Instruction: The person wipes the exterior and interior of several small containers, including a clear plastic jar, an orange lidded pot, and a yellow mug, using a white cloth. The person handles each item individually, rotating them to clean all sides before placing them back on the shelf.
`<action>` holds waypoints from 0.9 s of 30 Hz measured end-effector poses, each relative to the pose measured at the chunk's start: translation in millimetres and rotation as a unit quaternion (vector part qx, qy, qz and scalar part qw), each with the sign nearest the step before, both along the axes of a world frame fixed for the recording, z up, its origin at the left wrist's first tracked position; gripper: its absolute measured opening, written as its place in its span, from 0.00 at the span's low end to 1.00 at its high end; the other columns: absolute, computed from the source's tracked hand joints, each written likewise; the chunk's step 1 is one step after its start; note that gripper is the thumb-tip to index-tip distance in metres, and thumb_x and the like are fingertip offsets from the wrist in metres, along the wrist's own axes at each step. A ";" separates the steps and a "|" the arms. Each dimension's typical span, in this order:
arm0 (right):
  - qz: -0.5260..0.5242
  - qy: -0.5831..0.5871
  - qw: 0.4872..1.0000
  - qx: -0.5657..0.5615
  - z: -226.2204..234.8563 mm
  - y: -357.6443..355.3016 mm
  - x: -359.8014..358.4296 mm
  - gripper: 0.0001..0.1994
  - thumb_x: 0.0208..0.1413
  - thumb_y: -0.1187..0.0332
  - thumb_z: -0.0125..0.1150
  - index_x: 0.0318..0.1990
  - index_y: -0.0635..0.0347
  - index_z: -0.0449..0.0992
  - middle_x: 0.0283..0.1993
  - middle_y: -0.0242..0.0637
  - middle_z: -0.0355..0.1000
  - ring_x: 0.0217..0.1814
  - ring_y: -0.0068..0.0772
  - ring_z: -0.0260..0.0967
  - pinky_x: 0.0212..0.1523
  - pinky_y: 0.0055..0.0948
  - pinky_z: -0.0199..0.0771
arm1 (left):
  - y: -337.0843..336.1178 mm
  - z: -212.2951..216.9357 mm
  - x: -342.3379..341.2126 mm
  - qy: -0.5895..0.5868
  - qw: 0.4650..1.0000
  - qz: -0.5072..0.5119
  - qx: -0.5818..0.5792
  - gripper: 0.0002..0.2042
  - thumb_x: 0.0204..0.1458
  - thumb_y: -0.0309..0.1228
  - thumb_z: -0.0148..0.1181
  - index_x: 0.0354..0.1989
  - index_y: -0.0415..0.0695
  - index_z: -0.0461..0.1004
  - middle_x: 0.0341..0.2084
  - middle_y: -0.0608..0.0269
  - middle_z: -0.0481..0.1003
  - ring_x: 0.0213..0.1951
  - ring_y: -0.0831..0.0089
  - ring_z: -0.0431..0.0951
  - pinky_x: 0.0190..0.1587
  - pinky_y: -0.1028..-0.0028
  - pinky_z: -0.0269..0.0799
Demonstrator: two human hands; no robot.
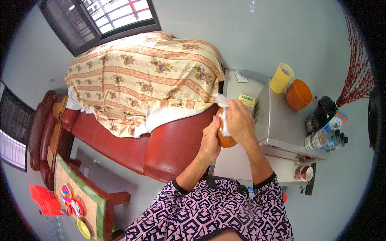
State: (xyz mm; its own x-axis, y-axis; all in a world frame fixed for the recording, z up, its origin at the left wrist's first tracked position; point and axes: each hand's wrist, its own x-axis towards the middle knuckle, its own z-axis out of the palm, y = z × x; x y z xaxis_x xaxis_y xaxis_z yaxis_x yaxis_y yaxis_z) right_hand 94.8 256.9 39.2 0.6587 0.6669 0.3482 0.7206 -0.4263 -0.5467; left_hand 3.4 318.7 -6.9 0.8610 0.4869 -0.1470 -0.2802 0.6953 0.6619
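My left hand (210,139) grips the left side of a glossy, rounded orange-brown object (226,141), perhaps a small pot; its exact kind is hidden by my hands. Bunched in my right hand (240,120) is a white cloth or tissue (222,102), pressed against the object's upper right surface. Both hands are in front of me, over the gap between the red leather sofa (169,146) and the grey cabinet (281,112).
A floral cover (136,76) drapes the sofa. On the cabinet stand a yellow cylinder (281,79), an orange pot (298,94), a dark vase (325,107) with red-berried branches and several bottles (331,138). A low table (82,180) with colourful dishes and stacked red stools (46,200) are at lower left.
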 end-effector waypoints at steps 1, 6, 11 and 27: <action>-0.008 0.082 0.996 -0.038 4.7 -5.1 10.9 0.11 0.58 0.65 0.47 0.42 0.63 0.68 0.48 0.49 0.66 0.48 0.50 0.66 0.45 0.43 0.65 | -4.2 3.9 -1.2 -0.010 1.000 -0.008 0.004 0.22 0.62 0.44 0.41 0.55 0.39 0.62 0.48 0.60 0.69 0.48 0.71 0.71 0.51 0.68 0.68; 0.031 0.021 0.998 0.050 -5.4 -15.6 31.3 0.11 0.57 0.67 0.46 0.42 0.66 0.67 0.45 0.51 0.66 0.45 0.54 0.65 0.43 0.46 0.64 | -11.1 12.0 2.2 -0.053 0.998 0.011 0.036 0.21 0.62 0.43 0.42 0.55 0.40 0.64 0.46 0.65 0.69 0.48 0.78 0.69 0.51 0.74 0.65; 0.096 -0.253 0.956 0.110 2.3 -25.7 -20.4 0.21 0.48 0.71 0.56 0.50 0.68 0.63 0.51 0.50 0.62 0.54 0.51 0.61 0.52 0.44 0.62 | -9.1 1.0 7.6 -0.023 0.994 0.066 0.083 0.21 0.62 0.42 0.39 0.53 0.38 0.64 0.46 0.60 0.70 0.46 0.71 0.72 0.49 0.70 0.70; 0.057 0.271 0.914 0.296 -30.6 -56.4 39.5 0.14 0.63 0.65 0.46 0.46 0.68 0.71 0.32 0.29 0.67 0.35 0.19 0.61 0.38 0.20 0.63 | -26.9 21.7 -7.4 -0.120 0.992 -0.007 -0.038 0.24 0.60 0.43 0.44 0.58 0.40 0.59 0.54 0.56 0.66 0.53 0.66 0.69 0.56 0.63 0.66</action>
State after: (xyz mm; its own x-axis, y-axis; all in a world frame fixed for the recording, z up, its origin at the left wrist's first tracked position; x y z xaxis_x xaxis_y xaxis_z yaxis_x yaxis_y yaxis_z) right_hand 134.3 200.5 8.6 0.7791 0.5423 0.3143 0.2975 0.1214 -0.9470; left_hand -3.9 291.8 14.9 0.8822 0.4701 0.0271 -0.4133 0.7454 0.5231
